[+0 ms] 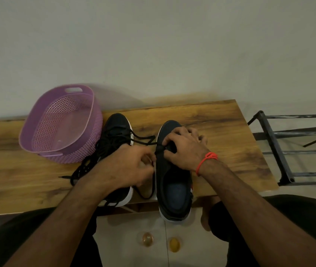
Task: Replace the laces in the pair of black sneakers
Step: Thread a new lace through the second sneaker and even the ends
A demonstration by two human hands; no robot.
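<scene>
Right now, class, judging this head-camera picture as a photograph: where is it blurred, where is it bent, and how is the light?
Head view: dim, soft light with no glare; the left hand is smeared by motion blur, the right hand on the right sneaker sharper; wide-angle distortion bows the wooden table edge; the purple basket casts a faint shadow on the wall.

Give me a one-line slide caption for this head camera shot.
Both hands work a black lace at the right sneaker on a wooden table, beside the left sneaker and a purple basket.
</scene>
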